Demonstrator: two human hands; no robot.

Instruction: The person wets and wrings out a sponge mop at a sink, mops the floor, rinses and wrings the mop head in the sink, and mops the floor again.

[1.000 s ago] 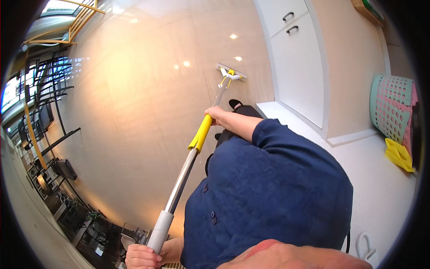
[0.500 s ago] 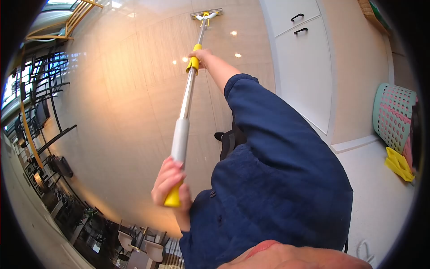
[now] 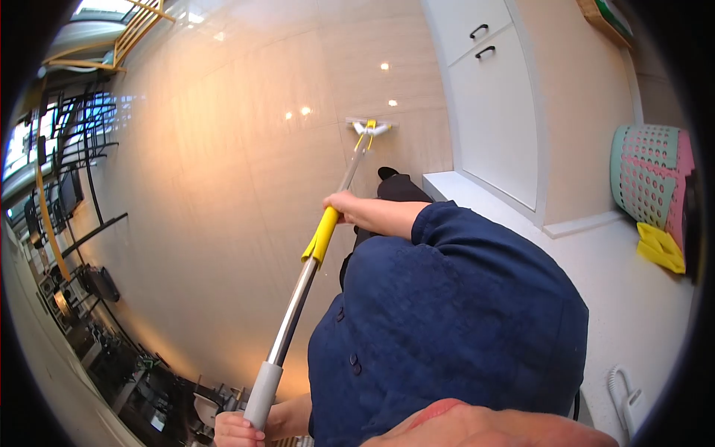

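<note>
The mop head (image 3: 371,127) is on the floor (image 3: 223,186), near a shoe (image 3: 388,173). Right of it is a cupboard (image 3: 495,119). Farther right, a cloth (image 3: 661,249) lies beside a basket (image 3: 646,171).

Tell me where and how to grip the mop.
I'd grip the mop at its yellow sleeve from the person's right, as the right hand does, and close the left hand around the gray grip. Both look slim enough to wrap, and thicker than the metal pole, which slants down to the mop head.

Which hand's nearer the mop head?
Right. The right hand grips the pole at the yellow sleeve's upper end, nearer the mop head; the left hand is farther away, on the grey grip.
</note>
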